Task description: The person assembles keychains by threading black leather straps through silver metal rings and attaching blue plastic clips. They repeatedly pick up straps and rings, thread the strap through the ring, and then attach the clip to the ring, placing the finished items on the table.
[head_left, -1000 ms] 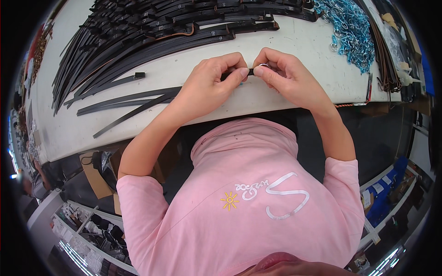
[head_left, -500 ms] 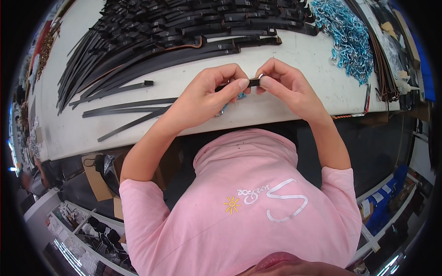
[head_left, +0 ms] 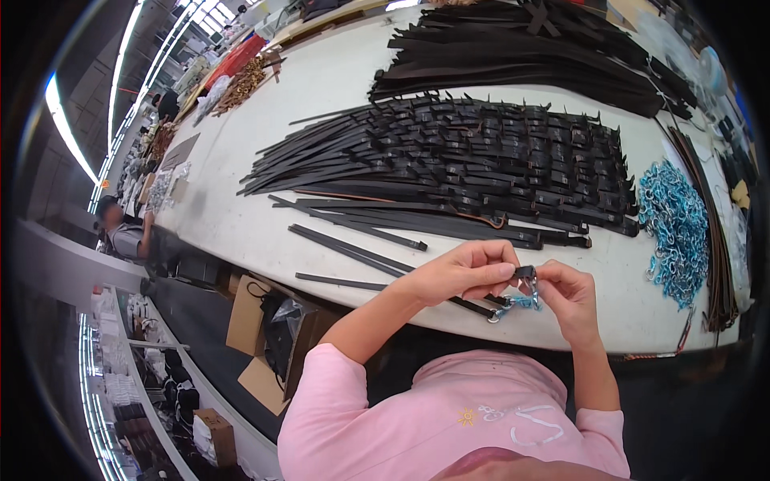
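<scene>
My left hand [head_left: 461, 274] pinches the end of a black strap [head_left: 525, 273] above the near edge of the white table [head_left: 321, 96]. My right hand [head_left: 565, 295] grips the same strap end from the right, its fingers on a small metal buckle wrapped in blue film [head_left: 523, 302]. The rest of the strap [head_left: 473, 305] lies on the table under my hands. Both hands touch at the fingertips.
A wide stack of black straps [head_left: 481, 152] covers the table's middle, with a darker pile [head_left: 521, 64] behind. A heap of blue-wrapped buckles [head_left: 674, 232] lies at right. Loose straps [head_left: 353, 248] lie left of my hands. A seated person [head_left: 120, 232] is far left; cardboard boxes [head_left: 257, 321] stand below the table.
The view has swung so that much more of the table shows. My hands stay together on the strap end, now lifted a little off the table edge.
</scene>
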`<action>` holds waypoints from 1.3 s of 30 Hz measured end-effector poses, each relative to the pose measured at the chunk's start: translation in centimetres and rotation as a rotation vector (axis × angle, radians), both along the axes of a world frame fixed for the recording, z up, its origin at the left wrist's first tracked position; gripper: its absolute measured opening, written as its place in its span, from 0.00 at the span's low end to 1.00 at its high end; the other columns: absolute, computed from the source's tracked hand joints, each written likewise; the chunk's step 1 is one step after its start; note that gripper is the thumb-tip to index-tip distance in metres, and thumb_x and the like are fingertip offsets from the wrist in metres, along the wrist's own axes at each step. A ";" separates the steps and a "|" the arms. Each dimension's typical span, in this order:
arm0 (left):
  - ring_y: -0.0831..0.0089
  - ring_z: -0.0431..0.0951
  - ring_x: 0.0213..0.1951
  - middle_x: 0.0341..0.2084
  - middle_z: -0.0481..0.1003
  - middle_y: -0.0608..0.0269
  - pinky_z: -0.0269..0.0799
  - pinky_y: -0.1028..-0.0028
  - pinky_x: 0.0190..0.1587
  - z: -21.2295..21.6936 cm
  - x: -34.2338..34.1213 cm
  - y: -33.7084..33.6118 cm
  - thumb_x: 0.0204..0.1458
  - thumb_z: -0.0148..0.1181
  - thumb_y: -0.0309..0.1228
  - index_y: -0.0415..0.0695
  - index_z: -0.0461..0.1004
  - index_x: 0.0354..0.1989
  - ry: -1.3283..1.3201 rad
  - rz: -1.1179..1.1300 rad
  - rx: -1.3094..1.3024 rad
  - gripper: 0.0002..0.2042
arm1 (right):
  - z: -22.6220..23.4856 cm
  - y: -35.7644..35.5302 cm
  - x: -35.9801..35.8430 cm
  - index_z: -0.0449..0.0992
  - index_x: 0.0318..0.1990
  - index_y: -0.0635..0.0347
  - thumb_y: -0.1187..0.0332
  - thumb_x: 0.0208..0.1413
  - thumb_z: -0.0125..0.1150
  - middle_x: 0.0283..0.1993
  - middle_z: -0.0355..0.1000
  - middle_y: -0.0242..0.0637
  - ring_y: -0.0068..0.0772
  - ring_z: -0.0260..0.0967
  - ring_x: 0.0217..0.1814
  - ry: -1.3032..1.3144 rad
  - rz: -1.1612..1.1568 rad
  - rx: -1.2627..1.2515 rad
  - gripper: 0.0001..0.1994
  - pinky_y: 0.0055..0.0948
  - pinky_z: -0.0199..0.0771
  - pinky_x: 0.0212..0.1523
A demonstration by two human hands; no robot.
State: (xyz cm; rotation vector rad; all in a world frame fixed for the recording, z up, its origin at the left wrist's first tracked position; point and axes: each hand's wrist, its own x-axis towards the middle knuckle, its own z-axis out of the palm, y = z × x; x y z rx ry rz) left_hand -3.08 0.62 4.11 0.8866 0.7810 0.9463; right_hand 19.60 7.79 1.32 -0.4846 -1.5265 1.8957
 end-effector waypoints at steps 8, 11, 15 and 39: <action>0.90 0.60 0.16 0.24 0.74 0.69 0.49 0.87 0.18 -1.5 0.2 0.5 0.64 0.56 0.35 0.40 0.74 0.39 0.006 0.040 -0.091 0.10 | -0.4 0.9 0.7 0.80 0.48 0.70 0.78 0.60 0.59 0.41 0.80 0.38 0.25 0.76 0.44 -0.114 0.038 -0.139 0.10 0.25 0.74 0.49; 0.90 0.59 0.15 0.24 0.75 0.68 0.48 0.86 0.18 -1.9 0.5 0.9 0.64 0.57 0.35 0.40 0.74 0.39 0.022 0.021 -0.110 0.10 | -1.2 0.9 0.9 0.81 0.46 0.67 0.79 0.58 0.60 0.39 0.80 0.35 0.22 0.75 0.43 -0.173 -0.012 0.088 0.10 0.24 0.73 0.48; 0.90 0.59 0.14 0.24 0.76 0.67 0.49 0.86 0.17 -2.1 1.1 1.3 0.63 0.58 0.35 0.40 0.74 0.38 0.025 -0.011 -0.113 0.10 | -1.4 0.7 1.3 0.81 0.43 0.66 0.80 0.56 0.59 0.36 0.79 0.34 0.21 0.74 0.40 -0.209 -0.068 0.161 0.09 0.23 0.72 0.45; 0.90 0.64 0.17 0.28 0.78 0.60 0.50 0.87 0.16 -0.6 -1.4 -0.9 0.62 0.54 0.24 0.35 0.75 0.40 0.386 0.308 0.022 0.05 | -1.8 5.5 15.4 0.75 0.43 0.64 0.73 0.64 0.55 0.35 0.73 0.30 0.18 0.70 0.37 -0.377 -0.583 0.102 0.05 0.20 0.69 0.43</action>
